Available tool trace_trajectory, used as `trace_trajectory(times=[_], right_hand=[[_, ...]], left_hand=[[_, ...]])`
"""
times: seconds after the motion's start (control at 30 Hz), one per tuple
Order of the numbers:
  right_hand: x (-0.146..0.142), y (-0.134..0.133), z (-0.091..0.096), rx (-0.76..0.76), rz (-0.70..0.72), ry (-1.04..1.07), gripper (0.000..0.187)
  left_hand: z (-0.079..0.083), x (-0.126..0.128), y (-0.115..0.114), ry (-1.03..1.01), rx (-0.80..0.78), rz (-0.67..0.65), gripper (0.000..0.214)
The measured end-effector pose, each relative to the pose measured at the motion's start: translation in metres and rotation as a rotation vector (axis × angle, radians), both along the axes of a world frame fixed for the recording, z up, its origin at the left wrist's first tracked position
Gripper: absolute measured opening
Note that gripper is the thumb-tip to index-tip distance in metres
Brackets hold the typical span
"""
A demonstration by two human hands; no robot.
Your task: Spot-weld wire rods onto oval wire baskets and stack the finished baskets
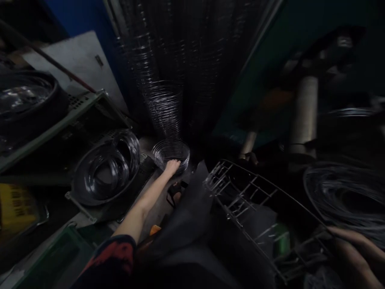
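Observation:
My left hand (172,165) reaches far forward and down. Its fingers curl over the near rim of a small round coil of shiny wire (168,151) on the floor. Above that coil a tall column of stacked wire loops (164,100) rises into the dark. My right arm (355,245) lies low at the right edge beside a wire crate. Its hand is too dim and too cropped for me to make out the fingers.
A dark basin with wire loops (105,168) sits to the left on a slotted crate. A larger wire coil (343,192) lies at the right, behind a tipped wire-frame crate (240,192). A yellow crate (15,204) and a green crate (57,257) are at the lower left.

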State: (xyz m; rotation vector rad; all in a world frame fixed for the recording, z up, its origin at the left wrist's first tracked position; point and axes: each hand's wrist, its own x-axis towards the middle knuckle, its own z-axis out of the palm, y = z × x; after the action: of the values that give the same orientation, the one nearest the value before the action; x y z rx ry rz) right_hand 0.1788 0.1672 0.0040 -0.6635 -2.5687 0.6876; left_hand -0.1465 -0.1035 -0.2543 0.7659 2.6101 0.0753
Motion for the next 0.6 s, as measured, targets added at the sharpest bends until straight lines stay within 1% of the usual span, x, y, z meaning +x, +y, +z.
trace_trajectory(times=[0.07,0.1,0.13,0.17,0.2,0.23,0.27,0.3,0.33,0.37,0.4,0.43,0.47,0.5,0.57,0.6], right_hand=[[0.003,-0.01,-0.008,-0.337,-0.218,0.065,0.019],[0.005,-0.015,-0.016,-0.494,-0.287,0.096,0.018],[0.007,-0.019,-0.027,-0.579,-0.316,0.105,0.023],[0.01,-0.022,-0.042,-0.634,-0.306,0.09,0.026],[0.012,-0.023,-0.059,-0.651,-0.294,0.064,0.033],[0.015,-0.021,-0.077,-0.648,-0.265,0.014,0.04],[0.018,-0.017,-0.093,-0.611,-0.222,-0.056,0.044],[0.021,-0.009,-0.107,-0.498,-0.178,-0.118,0.043],[0.024,0.001,-0.115,-0.339,-0.165,-0.145,0.042],[0.024,0.014,-0.115,-0.175,-0.159,-0.15,0.039],[0.022,0.03,-0.108,-0.016,-0.159,-0.127,0.035],[0.015,0.048,-0.093,0.123,-0.165,-0.082,0.032],[0.002,0.068,-0.072,0.225,-0.158,-0.032,0.03],[-0.016,0.09,-0.047,0.304,-0.141,0.001,0.027],[-0.063,0.134,0.006,0.471,-0.164,0.009,0.026],[-0.089,0.154,0.031,0.557,-0.197,-0.036,0.025]], left_hand=[[0.013,0.002,-0.001,0.015,0.001,-0.018,0.027],[0.02,0.005,0.0,0.025,0.011,-0.035,0.026],[0.028,0.008,0.002,0.039,0.029,-0.055,0.024],[0.035,0.009,0.004,0.055,0.054,-0.077,0.025],[0.04,0.01,0.006,0.074,0.087,-0.098,0.026],[0.044,0.01,0.01,0.091,0.127,-0.118,0.029],[0.047,0.009,0.013,0.107,0.169,-0.13,0.032],[0.049,0.01,0.016,0.104,0.245,-0.103,0.036],[0.052,0.013,0.019,0.045,0.383,-0.021,0.039],[0.056,0.018,0.022,-0.039,0.521,0.04,0.044],[0.061,0.027,0.025,-0.144,0.65,0.098,0.049],[0.067,0.039,0.028,-0.256,0.764,0.138,0.053],[0.074,0.053,0.031,-0.359,0.847,0.149,0.056],[0.082,0.067,0.034,-0.452,0.906,0.145,0.058],[0.095,0.094,0.041,-0.595,0.972,0.114,0.056],[0.1,0.105,0.044,-0.644,0.987,0.108,0.055]])
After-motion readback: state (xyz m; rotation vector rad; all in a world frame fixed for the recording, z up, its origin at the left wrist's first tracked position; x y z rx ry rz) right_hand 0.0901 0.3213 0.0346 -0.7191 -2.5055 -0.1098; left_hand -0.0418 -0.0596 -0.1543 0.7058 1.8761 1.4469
